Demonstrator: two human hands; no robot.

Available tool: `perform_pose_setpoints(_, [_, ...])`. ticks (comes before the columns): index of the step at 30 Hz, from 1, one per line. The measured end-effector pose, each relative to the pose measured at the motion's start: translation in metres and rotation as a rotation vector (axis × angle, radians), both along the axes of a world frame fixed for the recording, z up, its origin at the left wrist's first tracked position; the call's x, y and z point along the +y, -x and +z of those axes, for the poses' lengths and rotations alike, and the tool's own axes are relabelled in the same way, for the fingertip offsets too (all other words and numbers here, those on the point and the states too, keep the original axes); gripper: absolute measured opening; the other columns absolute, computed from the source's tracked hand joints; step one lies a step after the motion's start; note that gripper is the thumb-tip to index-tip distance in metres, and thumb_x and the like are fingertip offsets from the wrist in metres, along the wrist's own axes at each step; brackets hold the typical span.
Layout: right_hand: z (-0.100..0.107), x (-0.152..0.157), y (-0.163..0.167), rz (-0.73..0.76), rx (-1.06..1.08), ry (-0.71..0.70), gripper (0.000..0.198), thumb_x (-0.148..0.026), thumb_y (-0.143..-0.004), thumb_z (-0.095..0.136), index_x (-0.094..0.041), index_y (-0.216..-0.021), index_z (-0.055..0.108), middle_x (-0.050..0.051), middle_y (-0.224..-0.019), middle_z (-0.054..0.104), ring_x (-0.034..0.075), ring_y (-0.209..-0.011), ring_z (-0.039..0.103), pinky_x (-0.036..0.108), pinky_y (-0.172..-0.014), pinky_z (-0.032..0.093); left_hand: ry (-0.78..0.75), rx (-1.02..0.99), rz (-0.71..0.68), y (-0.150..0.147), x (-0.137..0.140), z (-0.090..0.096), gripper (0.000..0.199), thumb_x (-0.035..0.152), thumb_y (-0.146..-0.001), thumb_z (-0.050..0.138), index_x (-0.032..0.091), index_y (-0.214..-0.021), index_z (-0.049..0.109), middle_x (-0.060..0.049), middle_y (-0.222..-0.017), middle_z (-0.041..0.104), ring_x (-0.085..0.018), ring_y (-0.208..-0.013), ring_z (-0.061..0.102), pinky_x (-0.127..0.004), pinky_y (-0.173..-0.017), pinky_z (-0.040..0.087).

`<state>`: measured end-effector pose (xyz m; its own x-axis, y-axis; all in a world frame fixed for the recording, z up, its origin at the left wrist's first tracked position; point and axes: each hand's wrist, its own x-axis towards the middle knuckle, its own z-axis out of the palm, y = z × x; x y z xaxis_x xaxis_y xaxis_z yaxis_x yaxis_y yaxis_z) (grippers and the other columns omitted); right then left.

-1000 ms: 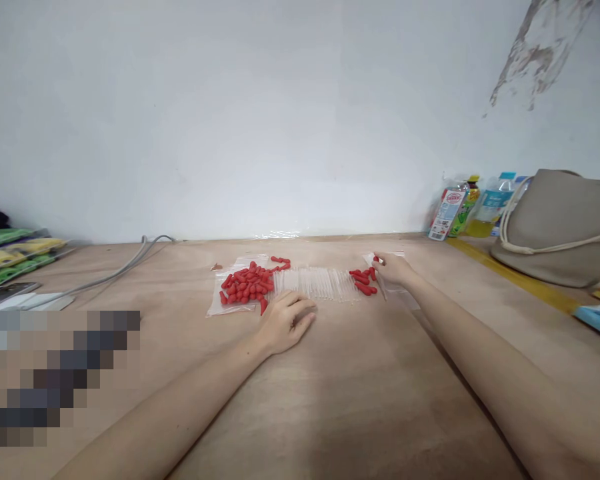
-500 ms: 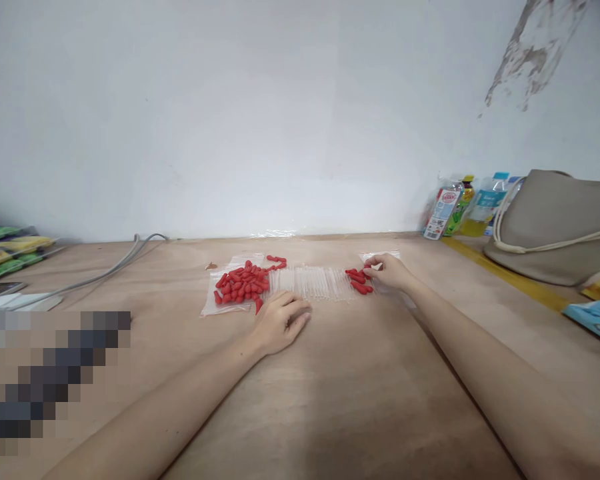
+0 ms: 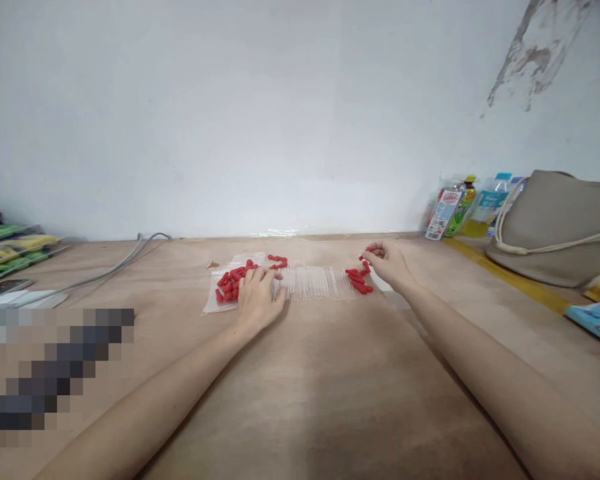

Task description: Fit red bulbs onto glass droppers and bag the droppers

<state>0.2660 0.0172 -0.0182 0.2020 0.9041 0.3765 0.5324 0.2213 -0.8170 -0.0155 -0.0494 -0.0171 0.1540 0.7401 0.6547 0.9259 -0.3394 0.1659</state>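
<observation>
My left hand (image 3: 259, 297) lies palm down with its fingers spread over the near right side of a heap of small red bulb-ended pieces (image 3: 225, 287). The heap sits on a clear plastic bag (image 3: 213, 304). Between the hands runs a row of thin, whitish translucent sticks (image 3: 315, 283), side by side. At the row's right end is a smaller group of red pieces (image 3: 360, 283). Just above that group, my right hand (image 3: 387, 263) is closed in a pinch on one small red piece (image 3: 364, 255). What lies under my left fingers is hidden.
Several drink bottles (image 3: 485, 207) and a carton (image 3: 444, 213) stand at the right by the wall, beside a grey-beige bag (image 3: 560, 223). A grey cable (image 3: 115, 267) crosses the table at the left, near packets with green and yellow contents (image 3: 17, 250).
My left hand has moved left from the sticks onto the red heap, its fingers spreading. My right hand has risen slightly away from the small red group, a red piece in its fingertips.
</observation>
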Motion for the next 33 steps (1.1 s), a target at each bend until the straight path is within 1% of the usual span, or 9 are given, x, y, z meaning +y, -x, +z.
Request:
perform_pose_setpoints(2, [-0.005,-0.015,0.018,0.101,0.071,-0.073,0.029,-0.028,-0.074,0.047,-0.017,-0.100,0.050,0.000,-0.075,0.061,0.009,-0.055,0.053,0.023,-0.053,0.042,0.044,0.037,0.067,0.002,0.009,0.003,0.017,0.032,-0.076,0.053,0.021,-0.086,0.061,-0.007,-0.096,0.057,-0.027,-0.094,0.046,-0.041,-0.079,0.036])
perform_pose_setpoints(5, [-0.014,-0.046,0.045,0.285,0.026,-0.134,0.017,-0.023,-0.071,0.050,-0.017,-0.086,0.056,-0.002,-0.065,0.055,0.010,-0.056,0.050,0.023,-0.053,0.041,0.103,0.095,0.158,0.000,0.022,0.008,0.021,0.036,-0.075,0.051,0.020,-0.085,0.061,-0.010,-0.097,0.056,-0.029,-0.097,0.045,-0.043,-0.080,0.035])
perform_pose_setpoints(9, [-0.020,-0.079,0.063,0.399,-0.092,-0.278,0.006,-0.024,-0.073,0.054,-0.019,-0.073,0.054,0.001,-0.071,0.056,0.012,-0.063,0.051,0.026,-0.058,0.043,0.156,0.199,0.258,-0.006,0.036,0.013,0.023,0.035,-0.072,0.053,0.018,-0.083,0.063,-0.013,-0.098,0.054,-0.030,-0.097,0.044,-0.042,-0.081,0.033])
perform_pose_setpoints(13, [-0.021,-0.087,0.063,0.400,-0.131,-0.309,0.007,-0.024,-0.077,0.053,-0.020,-0.073,0.051,0.001,-0.069,0.054,0.013,-0.062,0.051,0.026,-0.056,0.043,0.232,0.291,0.340,-0.013,0.045,0.015,0.029,0.032,-0.071,0.052,0.010,-0.084,0.065,-0.019,-0.099,0.054,-0.033,-0.098,0.043,-0.042,-0.081,0.032])
perform_pose_setpoints(15, [-0.021,-0.086,0.061,0.367,-0.169,-0.310,0.006,-0.023,-0.078,0.053,-0.019,-0.083,0.053,0.002,-0.074,0.056,0.014,-0.065,0.052,0.027,-0.058,0.044,0.267,0.316,0.362,-0.016,0.048,0.016,0.032,0.031,-0.072,0.050,0.007,-0.087,0.065,-0.021,-0.102,0.053,-0.034,-0.099,0.042,-0.043,-0.081,0.031])
perform_pose_setpoints(19, [-0.017,-0.089,0.061,0.304,-0.352,-0.326,0.021,-0.021,-0.082,0.048,-0.020,-0.101,0.057,0.005,-0.081,0.057,0.016,-0.072,0.053,0.030,-0.063,0.045,0.316,0.317,0.382,-0.021,0.053,0.017,0.033,0.029,-0.073,0.050,0.007,-0.092,0.063,-0.022,-0.104,0.053,-0.034,-0.101,0.042,-0.044,-0.082,0.030])
perform_pose_setpoints(22, [-0.015,-0.091,0.062,0.318,-0.407,-0.335,0.020,-0.020,-0.084,0.045,-0.021,-0.097,0.061,0.005,-0.081,0.056,0.016,-0.074,0.053,0.030,-0.065,0.045,0.354,0.292,0.407,-0.022,0.059,0.018,0.031,0.029,-0.070,0.053,0.009,-0.091,0.063,-0.022,-0.103,0.055,-0.035,-0.099,0.044,-0.045,-0.079,0.031])
perform_pose_setpoints(27, [-0.019,-0.088,0.062,0.349,-0.335,-0.365,0.019,-0.021,-0.086,0.041,-0.021,-0.093,0.060,0.005,-0.083,0.054,0.016,-0.076,0.053,0.031,-0.069,0.046,0.393,0.255,0.422,-0.021,0.066,0.017,0.028,0.027,-0.065,0.058,0.010,-0.087,0.063,-0.022,-0.098,0.058,-0.037,-0.096,0.046,-0.047,-0.077,0.033])
perform_pose_setpoints(33, [-0.019,-0.088,0.061,0.355,-0.322,-0.350,0.016,-0.019,-0.085,0.042,-0.019,-0.091,0.056,0.005,-0.085,0.054,0.016,-0.078,0.053,0.032,-0.071,0.045,0.293,0.242,0.301,-0.020,0.047,0.026,0.025,0.026,-0.080,0.045,0.007,-0.089,0.059,-0.022,-0.101,0.054,-0.035,-0.099,0.045,-0.045,-0.078,0.036])
